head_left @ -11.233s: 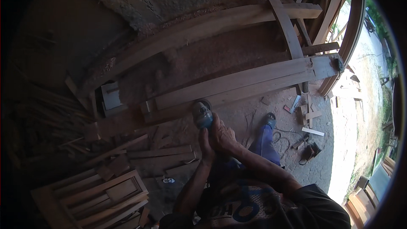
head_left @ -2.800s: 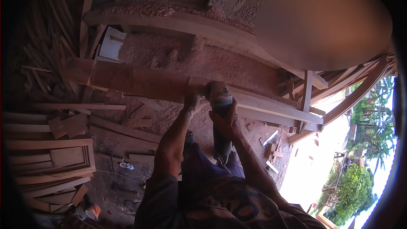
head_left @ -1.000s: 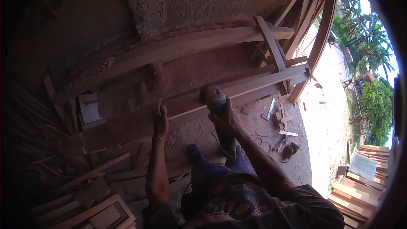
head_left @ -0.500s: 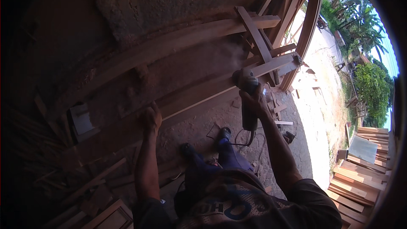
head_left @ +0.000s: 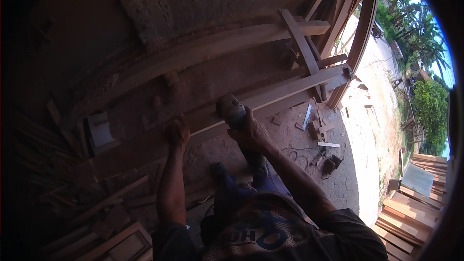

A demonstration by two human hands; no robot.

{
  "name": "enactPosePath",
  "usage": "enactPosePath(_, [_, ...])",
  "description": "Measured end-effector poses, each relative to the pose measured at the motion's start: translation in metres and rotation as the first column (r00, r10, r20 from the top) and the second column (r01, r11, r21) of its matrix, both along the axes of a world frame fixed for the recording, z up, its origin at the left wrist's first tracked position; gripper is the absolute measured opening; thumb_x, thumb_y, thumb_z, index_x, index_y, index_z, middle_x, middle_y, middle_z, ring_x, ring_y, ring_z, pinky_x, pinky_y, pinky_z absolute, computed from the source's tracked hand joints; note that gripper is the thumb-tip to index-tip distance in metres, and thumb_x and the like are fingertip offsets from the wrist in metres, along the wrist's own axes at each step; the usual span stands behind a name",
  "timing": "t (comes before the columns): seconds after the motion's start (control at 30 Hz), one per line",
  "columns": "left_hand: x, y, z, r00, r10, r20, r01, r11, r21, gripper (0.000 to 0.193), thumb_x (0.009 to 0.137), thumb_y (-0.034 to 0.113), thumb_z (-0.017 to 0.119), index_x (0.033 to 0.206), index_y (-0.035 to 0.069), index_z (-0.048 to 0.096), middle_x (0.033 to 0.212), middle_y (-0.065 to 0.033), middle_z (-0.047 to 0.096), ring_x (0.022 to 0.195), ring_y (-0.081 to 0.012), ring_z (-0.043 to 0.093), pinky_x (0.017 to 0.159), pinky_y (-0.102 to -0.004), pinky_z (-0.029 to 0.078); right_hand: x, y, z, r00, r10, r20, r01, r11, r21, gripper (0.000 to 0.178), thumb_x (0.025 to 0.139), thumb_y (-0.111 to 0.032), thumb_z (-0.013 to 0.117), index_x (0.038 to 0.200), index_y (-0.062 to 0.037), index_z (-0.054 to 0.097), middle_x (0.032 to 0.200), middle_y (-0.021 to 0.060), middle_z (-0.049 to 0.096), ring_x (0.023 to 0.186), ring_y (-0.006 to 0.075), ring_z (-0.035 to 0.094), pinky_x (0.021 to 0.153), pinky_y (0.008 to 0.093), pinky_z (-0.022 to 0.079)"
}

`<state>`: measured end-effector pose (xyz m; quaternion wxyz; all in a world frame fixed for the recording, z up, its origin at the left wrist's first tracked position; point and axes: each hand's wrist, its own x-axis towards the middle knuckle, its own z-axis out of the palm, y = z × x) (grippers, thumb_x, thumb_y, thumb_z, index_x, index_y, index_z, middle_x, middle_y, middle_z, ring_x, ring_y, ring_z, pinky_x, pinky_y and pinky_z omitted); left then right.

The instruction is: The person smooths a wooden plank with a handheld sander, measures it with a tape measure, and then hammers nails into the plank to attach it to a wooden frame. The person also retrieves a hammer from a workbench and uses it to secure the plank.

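Observation:
My right hand (head_left: 249, 133) is wrapped around the body of an angle grinder (head_left: 232, 108), whose head rests at the top of a long wooden beam (head_left: 285, 91). The beam runs from the dark lower left to the brighter upper right. My left hand (head_left: 178, 133) is closed on the same beam, a short way left of the grinder. Its fingertips are dim and partly hidden. The grinder's disc cannot be made out clearly.
A second beam (head_left: 241, 38) lies behind, with a crosspiece (head_left: 300, 43) spanning both at the right. Wood offcuts, a try square (head_left: 305, 117) and a dark power tool (head_left: 331, 165) lie on the ground. Stacked boards (head_left: 411, 208) are outside at right.
My right hand has moved left along the beam with the grinder, closer to my left hand. My left hand stays on the beam. The view has shifted slightly.

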<state>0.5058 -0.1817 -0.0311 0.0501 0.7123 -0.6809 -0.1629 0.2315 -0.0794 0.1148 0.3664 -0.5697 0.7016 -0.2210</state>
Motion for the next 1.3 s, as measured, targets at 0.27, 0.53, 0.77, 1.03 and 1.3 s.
enactPosePath(0.27, [-0.013,-0.002,0.020,0.990,-0.043,0.134,0.080,0.955,-0.284,0.064,0.110,0.048,0.023,0.135,-0.004,0.052,0.138,-0.0277,0.054,0.131,-0.0431,0.052,0.117,-0.0505,0.035,-0.104,0.006,-0.018,0.993,-0.109,-0.034,0.106,0.991,-0.077,0.090,0.085,-0.037,0.075,0.150,0.0014,0.025,0.119,0.0346,0.066,0.113,0.0497,0.065,0.096,0.0531,0.052])
enactPosePath(0.53, [0.004,-0.005,-0.002,0.993,-0.099,0.069,0.111,0.973,-0.200,0.065,0.111,0.044,0.027,0.159,0.001,0.026,0.162,-0.0202,0.034,0.149,-0.0371,0.036,0.122,-0.0477,0.027,-0.263,-0.021,-0.008,0.941,-0.337,-0.018,0.329,0.926,-0.183,0.083,0.082,-0.040,0.076,0.138,0.0038,0.033,0.112,0.0305,0.067,0.105,0.0438,0.069,0.092,0.0488,0.054])
enactPosePath(0.77, [0.008,0.001,-0.011,0.984,-0.042,-0.174,-0.003,0.967,-0.255,0.074,0.109,0.049,0.038,0.159,-0.003,0.026,0.161,-0.0294,0.035,0.148,-0.0435,0.037,0.121,-0.0460,0.032,-0.333,-0.011,0.001,0.862,-0.502,-0.074,0.489,0.861,-0.140,0.077,0.082,-0.039,0.075,0.134,0.0033,0.036,0.109,0.0268,0.066,0.095,0.0363,0.071,0.079,0.0456,0.057])
enactPosePath(1.03, [-0.011,-0.001,0.038,0.999,0.034,0.037,-0.038,0.992,0.121,0.066,0.111,0.044,0.031,0.164,0.006,0.021,0.167,-0.0176,0.030,0.152,-0.0379,0.030,0.124,-0.0460,0.027,-0.227,0.024,0.004,0.951,-0.309,0.013,0.310,0.948,-0.075,0.082,0.085,-0.034,0.076,0.143,0.0026,0.030,0.117,0.0270,0.066,0.108,0.0385,0.068,0.092,0.0468,0.053])
enactPosePath(1.3, [0.004,-0.002,0.022,0.987,-0.048,0.152,0.045,0.999,0.020,0.060,0.111,0.036,0.025,0.167,0.015,0.018,0.172,-0.0004,0.023,0.154,-0.0200,0.031,0.125,-0.0507,0.021,-0.049,0.031,0.006,0.997,-0.072,0.026,0.071,0.997,0.043,0.089,0.086,-0.034,0.074,0.150,0.0000,0.023,0.123,0.0343,0.064,0.114,0.0501,0.065,0.096,0.0553,0.051])
